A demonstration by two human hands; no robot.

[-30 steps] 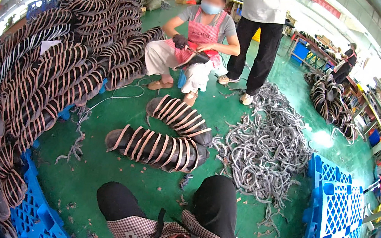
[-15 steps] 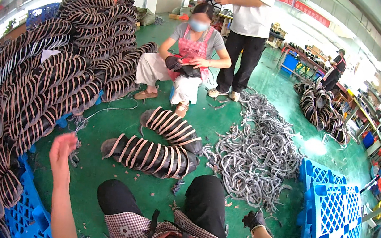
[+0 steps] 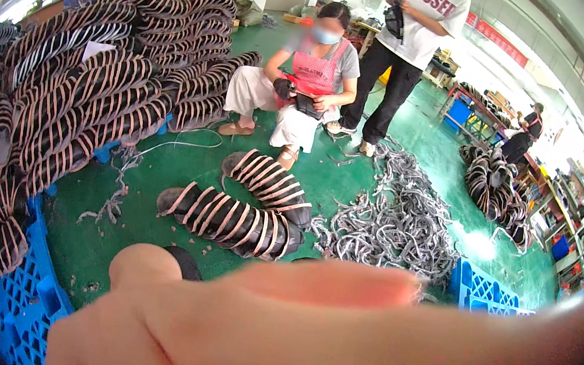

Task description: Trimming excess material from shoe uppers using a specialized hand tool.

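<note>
A large, blurred stretch of bare skin, which looks like my left hand and arm, crosses the lower part of the view very close up. Its fingers cannot be made out, nor whether it holds anything. My gloved right hand is out of sight. Just beyond the skin, on the green floor, lie two curved stacks of nested black pieces with tan edges, a nearer stack and a farther stack. Their right ends meet. My lap and most of my knees are hidden.
Tall heaps of similar black stacks line the left, beside a blue pallet. Grey strips lie piled right of centre, near another blue pallet. A seated person handles a black piece; another person stands behind.
The bare left hand, earlier raised at the left, seems to have come up close, covering the lower view. My gloved right hand has gone from sight. The scene has tilted slightly.
</note>
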